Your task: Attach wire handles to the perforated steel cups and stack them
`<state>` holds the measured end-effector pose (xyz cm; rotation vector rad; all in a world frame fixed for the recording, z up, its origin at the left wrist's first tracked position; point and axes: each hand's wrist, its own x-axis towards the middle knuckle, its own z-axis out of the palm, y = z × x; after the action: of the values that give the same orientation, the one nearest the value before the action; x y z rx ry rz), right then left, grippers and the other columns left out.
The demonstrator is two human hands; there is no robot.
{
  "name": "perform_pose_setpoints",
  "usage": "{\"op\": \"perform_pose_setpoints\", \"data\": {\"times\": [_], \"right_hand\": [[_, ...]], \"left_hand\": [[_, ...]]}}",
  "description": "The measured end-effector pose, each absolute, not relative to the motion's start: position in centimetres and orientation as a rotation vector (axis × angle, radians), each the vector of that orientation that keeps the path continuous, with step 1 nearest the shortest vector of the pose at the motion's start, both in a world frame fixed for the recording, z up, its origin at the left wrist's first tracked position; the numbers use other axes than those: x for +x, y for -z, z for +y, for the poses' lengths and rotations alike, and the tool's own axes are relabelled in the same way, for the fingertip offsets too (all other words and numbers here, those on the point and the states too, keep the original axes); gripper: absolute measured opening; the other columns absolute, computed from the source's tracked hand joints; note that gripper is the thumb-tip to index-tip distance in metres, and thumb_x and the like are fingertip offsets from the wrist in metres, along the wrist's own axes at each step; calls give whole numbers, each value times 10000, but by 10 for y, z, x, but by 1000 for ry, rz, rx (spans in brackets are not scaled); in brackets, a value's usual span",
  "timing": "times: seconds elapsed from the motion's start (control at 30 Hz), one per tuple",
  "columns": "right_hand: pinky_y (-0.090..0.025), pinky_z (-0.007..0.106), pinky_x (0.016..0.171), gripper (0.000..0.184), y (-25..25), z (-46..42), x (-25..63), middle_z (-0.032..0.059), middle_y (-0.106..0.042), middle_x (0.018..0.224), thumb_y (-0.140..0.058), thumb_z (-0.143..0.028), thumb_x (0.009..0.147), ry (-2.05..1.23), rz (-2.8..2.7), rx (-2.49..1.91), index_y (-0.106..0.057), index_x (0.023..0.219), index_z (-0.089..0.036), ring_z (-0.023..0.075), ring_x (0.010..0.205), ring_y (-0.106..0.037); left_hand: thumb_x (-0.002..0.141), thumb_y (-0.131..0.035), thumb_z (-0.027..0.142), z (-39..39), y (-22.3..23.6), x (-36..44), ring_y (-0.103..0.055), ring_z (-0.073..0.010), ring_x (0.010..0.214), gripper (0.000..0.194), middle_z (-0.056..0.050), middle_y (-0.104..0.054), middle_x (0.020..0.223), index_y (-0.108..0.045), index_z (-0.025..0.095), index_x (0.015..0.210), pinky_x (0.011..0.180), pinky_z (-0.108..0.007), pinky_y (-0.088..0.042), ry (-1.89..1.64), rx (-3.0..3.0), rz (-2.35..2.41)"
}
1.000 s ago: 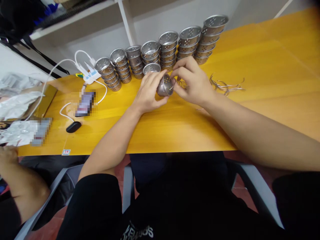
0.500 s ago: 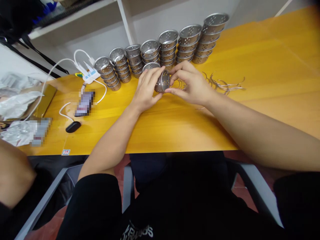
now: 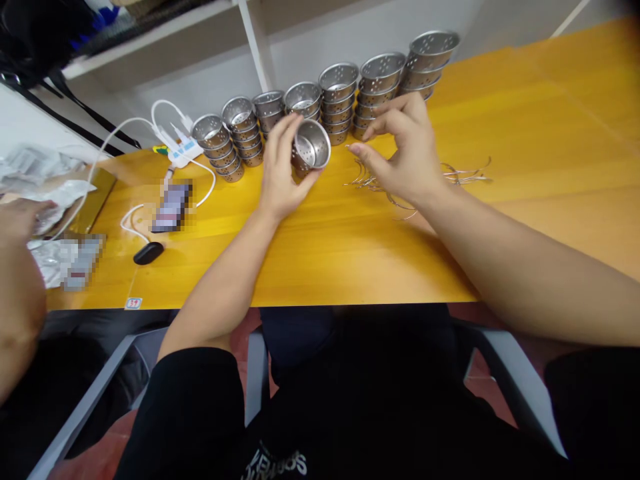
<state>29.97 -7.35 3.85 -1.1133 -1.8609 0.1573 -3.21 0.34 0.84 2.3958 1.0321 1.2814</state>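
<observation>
The left hand (image 3: 281,168) grasps a silver, round metal cup with small holes (image 3: 313,145), tilted, in front of the stacks of silver perforated metal cups (image 3: 338,101). The right hand (image 3: 361,143) is apart from it, fingers half curled; whether they pinch something thin, I cannot tell. Shiny, thin, curved metal wires (image 3: 465,176) lie on the yellow wooden table (image 3: 350,267). The step seems to be handling this single cup; the next move probably calls for steady holding and precise fingertips.
</observation>
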Motion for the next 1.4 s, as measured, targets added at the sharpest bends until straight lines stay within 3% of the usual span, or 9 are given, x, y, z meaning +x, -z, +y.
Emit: {"op": "perform_pose_setpoints", "data": {"times": [0.07,0.17,0.33,0.47,0.63,0.73,0.93,1.1,1.4], "right_hand": [[-536,829,1401,578,-28,-60,312,152,-793,1643,-682,-961,1198,-165,-1917,-1129,-863,1390,-447,527,1573,-662],[-610,776,1324,665,-7,-38,328,205,-803,1483,-807,-995,1111,-191,-2028,-1193,-833,1188,-335,482,1395,-745],[-651,844,1210,606,14,-23,338,185,-824,1254,-971,-893,990,-236,-2162,-1281,-820,1071,-312,489,1273,-759],[-574,891,1367,677,10,-33,327,154,-853,1565,-850,-942,1097,-322,-2126,-1134,-872,1512,-408,530,1447,-740],[-563,870,1473,1191,-1,-49,298,154,-641,1989,-790,-1020,1094,-478,-2102,-938,-497,2033,-347,583,1709,-704],[-602,848,1454,1281,-3,-55,287,173,-671,1965,-849,-1014,1052,-580,-2074,-908,-438,2071,-354,579,1691,-741],[-700,796,1348,1067,-7,-60,285,172,-845,1727,-818,-971,1108,-585,-2076,-831,-629,1961,-360,516,1431,-890],[-704,831,1336,1029,-9,-58,288,175,-792,1785,-834,-956,1120,-510,-2058,-777,-655,1951,-375,529,1381,-896],[-679,801,1390,1046,-18,-64,281,121,-641,1984,-849,-915,1133,-510,-2066,-730,-580,2015,-421,543,1568,-819]], "left_hand": [[960,-829,1121,14,-1,-37,-359,-469,2047,1245,-130,-469,2099,-479,445,1945,1737,-655,-246,-1443,2263,1103],[980,-622,1233,31,11,-44,-596,-427,1911,1254,-169,-663,1926,-475,411,1916,1676,-657,-394,-1524,2090,1160],[966,-462,1292,62,31,-53,-754,-401,1764,1237,-201,-811,1732,-609,323,1720,1625,-648,-478,-1522,1893,1149],[958,-505,1296,68,40,-51,-763,-397,1767,1183,-205,-774,1797,-611,342,1648,1559,-665,-574,-1453,1829,1100],[979,-561,1267,48,35,-37,-786,-408,1736,1124,-202,-798,1776,-618,331,1598,1538,-686,-587,-1403,1869,1052],[1016,-540,1241,39,31,-32,-740,-412,1786,1089,-185,-813,1726,-621,331,1608,1599,-667,-498,-1427,1968,1067],[966,-654,1244,37,36,-31,-775,-402,1718,1185,-165,-775,1701,-492,378,1758,1540,-631,-552,-1453,2036,975],[978,-841,1132,30,32,-29,-838,-379,1608,1059,-134,-809,1645,-582,363,1658,1461,-597,-631,-1420,2089,846],[1000,-866,1094,20,31,-26,-837,-404,1613,1022,-143,-811,1654,-649,333,1647,1448,-635,-660,-1323,2093,777]]}}
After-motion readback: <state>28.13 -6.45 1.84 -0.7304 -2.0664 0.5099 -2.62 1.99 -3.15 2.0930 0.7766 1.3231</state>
